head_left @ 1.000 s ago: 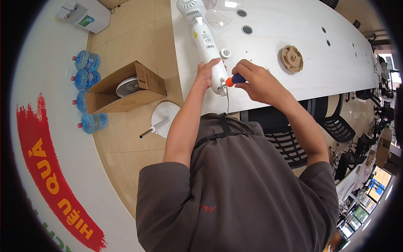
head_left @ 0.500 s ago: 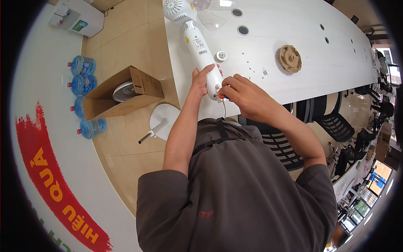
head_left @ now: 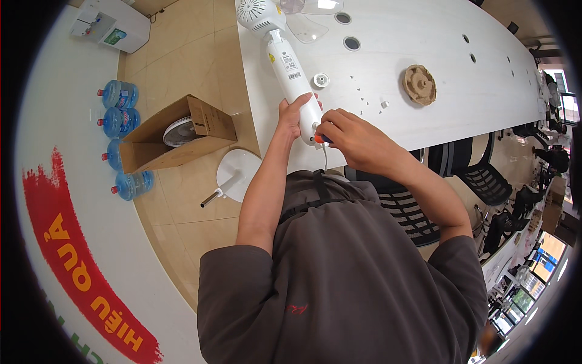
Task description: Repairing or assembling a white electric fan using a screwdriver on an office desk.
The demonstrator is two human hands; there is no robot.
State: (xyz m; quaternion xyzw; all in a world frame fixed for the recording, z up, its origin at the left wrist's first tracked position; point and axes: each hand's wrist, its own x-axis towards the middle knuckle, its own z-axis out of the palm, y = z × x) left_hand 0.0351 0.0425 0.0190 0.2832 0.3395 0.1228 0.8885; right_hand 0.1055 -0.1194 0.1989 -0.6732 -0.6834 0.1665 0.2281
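A white electric fan's body (head_left: 285,60), with its vented motor housing (head_left: 257,15) at the far end, lies along the white table. My left hand (head_left: 292,114) is wrapped round the lower part of its column. At the column's near end, my right hand (head_left: 342,133) is closed on a screwdriver (head_left: 321,139) with an orange and dark handle; its tip is hidden. A white cord (head_left: 325,159) hangs from that end toward my lap. Beside the column lies a round white cap (head_left: 321,80). Clear fan blades (head_left: 307,27) rest near the motor housing.
A moulded brown pulp tray (head_left: 419,85) and small white bits (head_left: 384,104) lie on the table (head_left: 376,67). On the floor at left stand an open carton (head_left: 157,148) holding a fan grille, a round base with a pole (head_left: 239,176) and several water bottles (head_left: 124,123). Mesh chairs (head_left: 482,182) stand at right.
My right hand and the screwdriver have shifted and turned very slightly at the column's end. My left hand keeps the same hold.
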